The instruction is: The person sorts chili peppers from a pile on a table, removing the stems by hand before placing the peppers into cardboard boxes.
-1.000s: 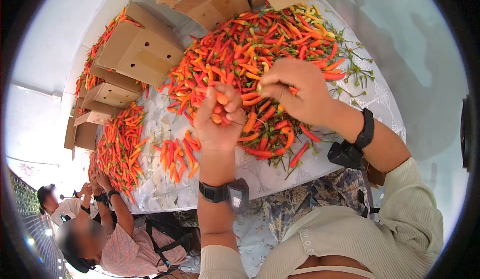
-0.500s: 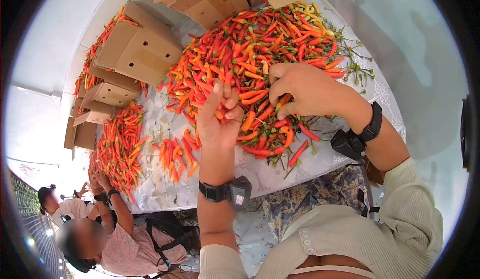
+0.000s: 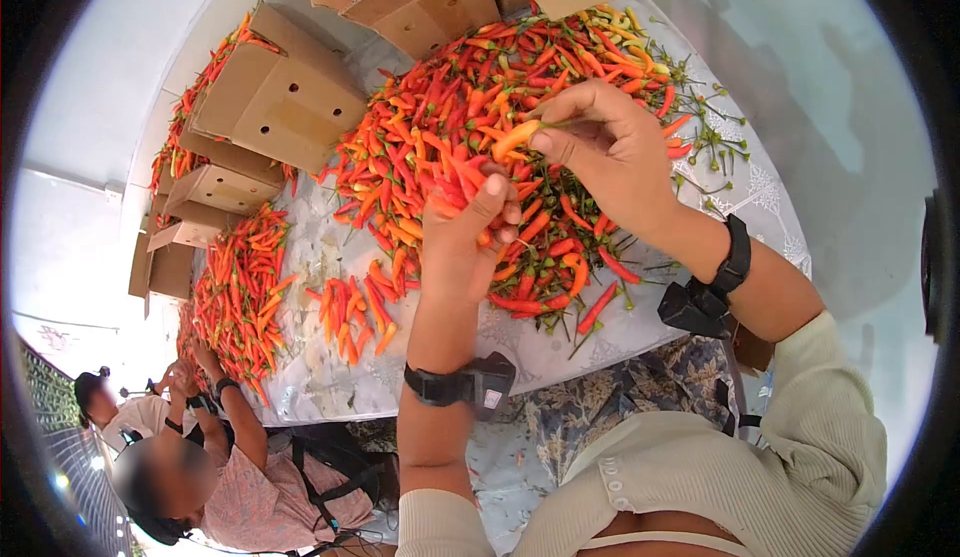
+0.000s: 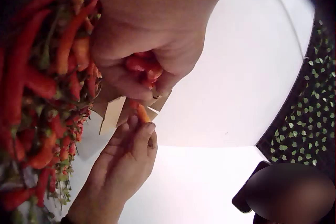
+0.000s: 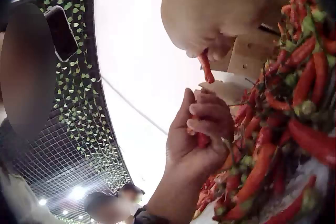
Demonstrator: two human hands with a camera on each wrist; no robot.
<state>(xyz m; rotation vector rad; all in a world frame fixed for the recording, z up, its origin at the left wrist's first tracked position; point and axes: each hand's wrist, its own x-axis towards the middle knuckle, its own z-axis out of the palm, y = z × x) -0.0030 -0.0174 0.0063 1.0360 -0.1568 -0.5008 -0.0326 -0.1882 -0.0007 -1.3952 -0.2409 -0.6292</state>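
My left hand curls round several red chili peppers, their ends showing between the fingers. Just to its right, my right hand pinches one orange-yellow chili pepper by its stem end, between thumb and forefinger. The pinched pepper points toward the left hand, and the right wrist view shows it hanging over the left fingers. Both hands are above a large heap of red and orange chili peppers on the table, many with green stems.
Cardboard boxes holding peppers line the table's far side. Loose green stems lie along the right edge of the white patterned cloth. A small group of peppers and another pile lie left. Other people work at lower left.
My right hand went down into the heap and has come up pinching an orange-yellow pepper. My left hand has shifted slightly right, still holding its peppers.
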